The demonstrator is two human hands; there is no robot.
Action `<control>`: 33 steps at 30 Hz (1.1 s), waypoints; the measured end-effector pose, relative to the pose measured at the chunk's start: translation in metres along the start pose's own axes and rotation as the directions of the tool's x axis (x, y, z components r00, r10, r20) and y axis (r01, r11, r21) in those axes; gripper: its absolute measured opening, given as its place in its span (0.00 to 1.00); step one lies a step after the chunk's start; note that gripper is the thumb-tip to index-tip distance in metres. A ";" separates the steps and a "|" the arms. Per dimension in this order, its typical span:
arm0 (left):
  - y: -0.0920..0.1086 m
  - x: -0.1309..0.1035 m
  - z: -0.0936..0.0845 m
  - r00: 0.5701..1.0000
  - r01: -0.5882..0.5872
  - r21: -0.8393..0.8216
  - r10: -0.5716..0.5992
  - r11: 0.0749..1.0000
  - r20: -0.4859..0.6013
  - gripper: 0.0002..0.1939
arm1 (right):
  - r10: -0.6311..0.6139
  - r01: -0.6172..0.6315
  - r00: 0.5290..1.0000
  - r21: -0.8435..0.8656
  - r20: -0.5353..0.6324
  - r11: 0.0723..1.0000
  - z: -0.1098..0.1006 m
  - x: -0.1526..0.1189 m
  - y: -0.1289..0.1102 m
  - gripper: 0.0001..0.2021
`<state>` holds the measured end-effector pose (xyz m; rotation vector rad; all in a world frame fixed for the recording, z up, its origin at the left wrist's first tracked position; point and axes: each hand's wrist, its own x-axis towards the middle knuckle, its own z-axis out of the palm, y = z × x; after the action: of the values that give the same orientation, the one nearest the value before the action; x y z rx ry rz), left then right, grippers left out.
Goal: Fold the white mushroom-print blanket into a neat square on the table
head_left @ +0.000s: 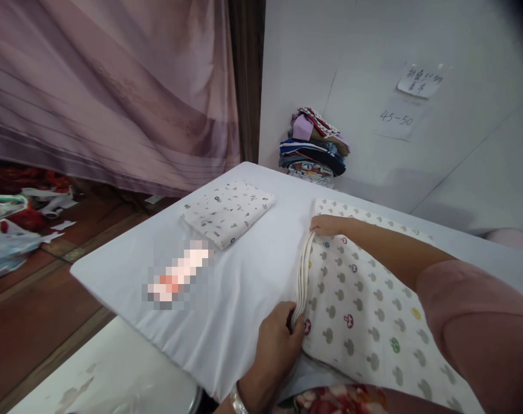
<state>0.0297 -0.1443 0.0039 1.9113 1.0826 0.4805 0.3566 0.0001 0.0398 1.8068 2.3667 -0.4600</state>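
Note:
A white cloth with grey and coloured mushroom prints [360,305] lies folded in layers at the right of the white-covered table. My left hand [282,336] grips the near corner of its layered left edge, thumb on top. At the far corner of that same edge, my right hand [325,225] is closed on the cloth, the arm reaching across it. Between the hands the stacked edges bow slightly upward. Left of the cloth lies a separate folded white cloth with small prints [229,213], touched by neither hand.
The white table [132,259] has a blurred-out patch near its left side. A pile of folded clothes [315,146] stands by the wall beyond the far edge. Pink curtains [157,86] hang at the left, with plastic bags [6,247] on the floor below. Paper notes are on the wall.

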 end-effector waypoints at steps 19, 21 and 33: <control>-0.001 0.001 -0.001 1.000 0.011 -0.029 -0.011 1.000 -0.012 0.11 | 0.066 -0.069 0.997 -0.123 -0.027 0.990 -0.014 -0.004 -0.008 0.13; -0.001 0.001 -0.001 1.000 0.012 -0.030 -0.013 0.999 -0.018 0.11 | 0.076 -0.077 0.997 -0.095 -0.019 0.992 -0.015 -0.005 -0.006 0.14; -0.001 0.002 0.000 0.999 0.032 -0.066 -0.034 0.997 -0.021 0.09 | 0.028 -0.027 1.000 -0.075 0.008 0.997 -0.010 -0.003 -0.001 0.18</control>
<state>0.0298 -0.1426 0.0029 1.8317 1.0980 0.5143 0.3572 -0.0001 0.0501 1.7986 2.3174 -0.3703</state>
